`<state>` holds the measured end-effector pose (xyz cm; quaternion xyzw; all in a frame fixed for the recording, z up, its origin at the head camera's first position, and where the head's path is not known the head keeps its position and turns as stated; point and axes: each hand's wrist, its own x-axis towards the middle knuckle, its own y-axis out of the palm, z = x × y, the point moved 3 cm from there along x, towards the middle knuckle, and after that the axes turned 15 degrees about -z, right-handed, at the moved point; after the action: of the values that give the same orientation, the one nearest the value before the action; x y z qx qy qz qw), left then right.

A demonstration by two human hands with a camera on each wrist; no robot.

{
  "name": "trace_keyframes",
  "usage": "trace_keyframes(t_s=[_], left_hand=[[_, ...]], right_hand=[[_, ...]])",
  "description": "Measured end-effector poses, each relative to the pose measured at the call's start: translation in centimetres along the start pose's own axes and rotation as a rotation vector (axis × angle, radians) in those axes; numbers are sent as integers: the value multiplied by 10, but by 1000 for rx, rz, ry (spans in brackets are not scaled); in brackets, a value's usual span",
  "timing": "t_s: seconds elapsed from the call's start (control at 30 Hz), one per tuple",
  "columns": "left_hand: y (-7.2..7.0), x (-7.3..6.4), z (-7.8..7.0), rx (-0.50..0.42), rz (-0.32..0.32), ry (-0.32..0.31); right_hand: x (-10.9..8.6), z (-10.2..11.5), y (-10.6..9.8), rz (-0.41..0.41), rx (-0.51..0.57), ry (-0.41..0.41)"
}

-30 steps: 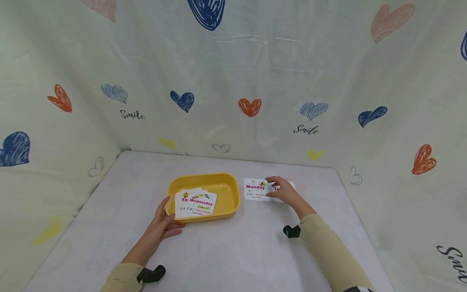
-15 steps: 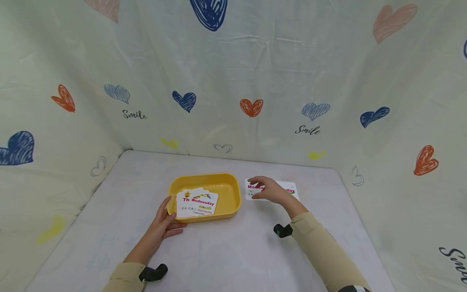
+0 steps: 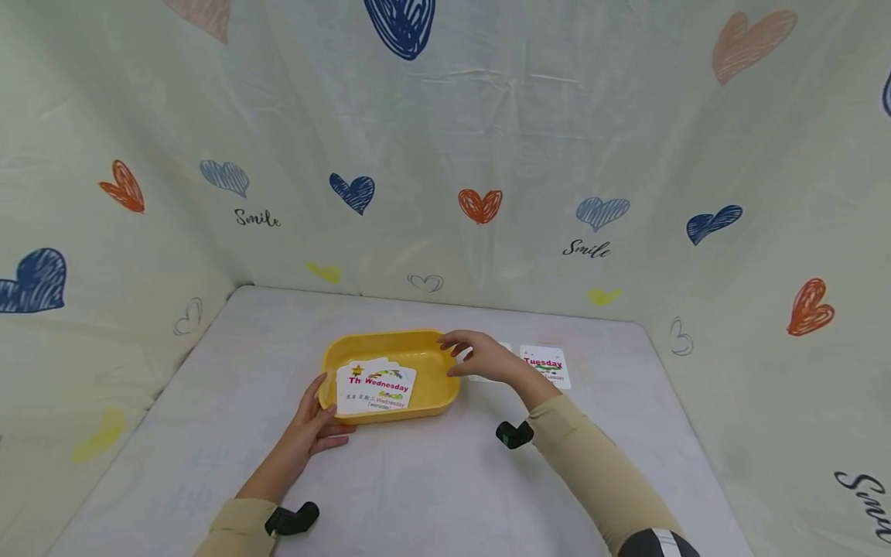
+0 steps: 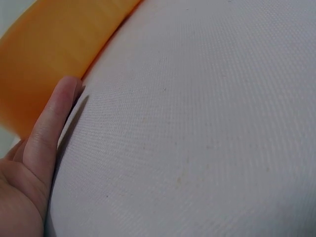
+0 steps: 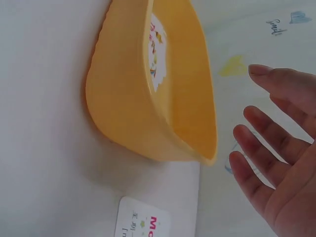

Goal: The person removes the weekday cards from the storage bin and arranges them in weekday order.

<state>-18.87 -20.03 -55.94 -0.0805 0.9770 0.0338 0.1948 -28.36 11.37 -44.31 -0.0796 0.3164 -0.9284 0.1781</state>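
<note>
In the head view my left hand (image 3: pixel 306 429) holds the left front corner of a yellow plastic tray (image 3: pixel 435 398). The left wrist view shows one finger (image 4: pixel 47 128) lying against the tray's outer wall. Inside the tray are several overlapping white word cards, with a Wednesday card (image 3: pixel 391 387) on top and a card starting "Th" (image 3: pixel 350 397) partly under it. My right hand (image 3: pixel 483 357) hovers at the tray's right rim, fingers spread and relaxed, holding nothing. Beneath it lies a Monday card (image 5: pixel 143 219), mostly hidden in the head view. A Tuesday card (image 3: pixel 545 367) lies to its right.
A white cloth covers the table (image 3: pixel 418 495). Pale curtains (image 3: pixel 522 139) printed with hearts and "Smile" surround its back and sides. A black wrist mount sits below each hand, the left mount (image 3: pixel 292 520) and the right mount (image 3: pixel 515 435).
My right hand has moved left from the Tuesday card, across the Monday card, to the tray's right rim, uncovering the Tuesday card. My left hand and the tray have stayed in place.
</note>
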Motion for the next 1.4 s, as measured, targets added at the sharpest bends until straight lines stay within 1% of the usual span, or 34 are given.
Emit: trace_keyframes(t_s=[0.13,0.27,0.37,0.5,0.67,0.8,1.0,1.2,1.4], left_hand=[[0,-1,-1,24,2,14],[0,-2,-1,8,15,19],[0,-2,-1,-7,14,16],[0,-1,-1,-21,18,17],[1,-1,-2,-51,28,9],[-1,-1,-1,-49,31,3],[0,0,-1,-43,29,17],[2,0,-1,-43,24,20],[0,-1,-1,-33,19,17]], right_hand=[[10,6,10,55,17,-18],[18,7,19,128,18,-20],[23,7,25,185,-10,-16],[30,5,31,244,-46,11],[40,3,37,297,-48,56],[49,1,44,339,-40,84],[54,-2,53,354,-30,141],[55,-3,61,352,-86,154],[55,-3,66,346,-138,182]])
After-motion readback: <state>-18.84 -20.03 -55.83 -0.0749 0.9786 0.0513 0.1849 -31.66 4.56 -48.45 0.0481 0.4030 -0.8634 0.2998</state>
